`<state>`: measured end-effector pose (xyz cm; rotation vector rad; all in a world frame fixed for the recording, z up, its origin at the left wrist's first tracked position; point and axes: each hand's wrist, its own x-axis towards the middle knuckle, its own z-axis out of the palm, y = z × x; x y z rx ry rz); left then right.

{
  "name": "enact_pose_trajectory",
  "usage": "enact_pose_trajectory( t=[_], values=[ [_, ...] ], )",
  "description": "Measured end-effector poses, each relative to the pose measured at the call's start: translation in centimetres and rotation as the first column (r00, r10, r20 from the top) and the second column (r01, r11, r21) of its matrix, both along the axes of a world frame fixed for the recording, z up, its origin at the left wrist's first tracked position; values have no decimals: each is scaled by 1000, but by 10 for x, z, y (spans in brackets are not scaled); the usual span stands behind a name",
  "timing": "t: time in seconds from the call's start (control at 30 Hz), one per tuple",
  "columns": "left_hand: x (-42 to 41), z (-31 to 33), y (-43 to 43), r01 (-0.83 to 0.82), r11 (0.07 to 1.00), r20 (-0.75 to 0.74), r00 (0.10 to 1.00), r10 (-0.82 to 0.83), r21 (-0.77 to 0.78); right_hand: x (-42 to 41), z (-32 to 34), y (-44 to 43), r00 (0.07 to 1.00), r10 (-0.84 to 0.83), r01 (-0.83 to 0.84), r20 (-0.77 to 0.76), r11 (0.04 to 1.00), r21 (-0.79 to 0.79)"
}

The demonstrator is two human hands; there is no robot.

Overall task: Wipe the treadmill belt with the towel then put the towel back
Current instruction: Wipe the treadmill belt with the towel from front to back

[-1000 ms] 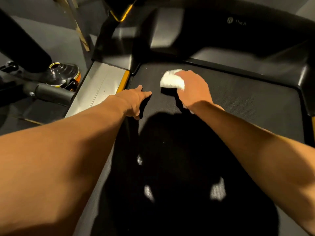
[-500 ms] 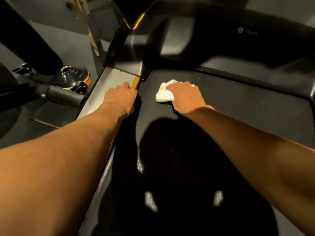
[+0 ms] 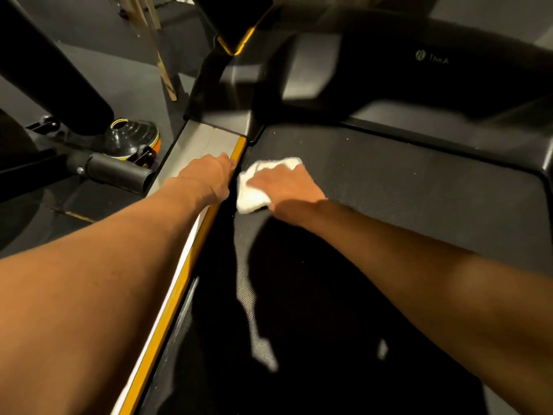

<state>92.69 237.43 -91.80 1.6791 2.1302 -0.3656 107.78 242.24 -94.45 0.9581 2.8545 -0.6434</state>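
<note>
A white towel (image 3: 250,195) lies bunched on the black treadmill belt (image 3: 404,187), close to the belt's left edge. My right hand (image 3: 285,187) presses down on the towel with fingers spread over it, covering its right half. My left hand (image 3: 208,179) rests on the grey side rail (image 3: 203,145), its fingers curled over the yellow strip (image 3: 191,259) along the rail's inner edge. The two hands are almost side by side. My shadow darkens the near part of the belt.
The treadmill's black front cover (image 3: 434,73) rises beyond the belt. A yellow-trimmed upright (image 3: 236,28) stands at the front left. On the floor to the left sits another machine's black tube (image 3: 116,172) and a round black-and-orange foot (image 3: 134,139).
My right hand has slid the towel leftward across the belt to its left edge. My left hand has moved from the belt onto the side rail.
</note>
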Motion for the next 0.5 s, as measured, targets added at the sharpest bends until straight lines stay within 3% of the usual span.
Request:
enact_pose_trajectory(
  t=[0.07,0.1,0.13,0.2,0.23,0.3,0.37,0.43,0.5],
  values=[
    [-2,-4,-2,-9,1000,14,1000,8,12,24,1,-36,911,347,-360,-223,933,-20],
    [-3,-6,-3,-12,1000,24,1000,12,17,34,3,-42,900,384,-401,-207,915,-46],
    [-5,-7,-3,-21,1000,33,999,20,19,36,8,-40,942,298,-315,-154,944,-101],
    [-6,-7,-2,-39,999,52,998,37,27,13,19,-21,993,-92,109,69,948,-300],
    [-5,-7,-1,-43,999,59,997,41,29,-2,20,-6,960,-209,261,188,911,-319],
    [-1,-7,1,-40,998,53,998,38,41,-22,25,2,937,-271,311,222,935,-171],
    [0,-7,0,-45,998,53,998,42,50,-24,19,-14,972,-120,139,204,987,-85],
    [-1,-7,-2,-58,996,69,996,54,69,-2,8,-62,978,208,-208,21,978,-27],
    [-4,-8,-4,-55,995,79,996,48,82,21,4,-93,908,372,-380,-191,925,-1]
  ],
)
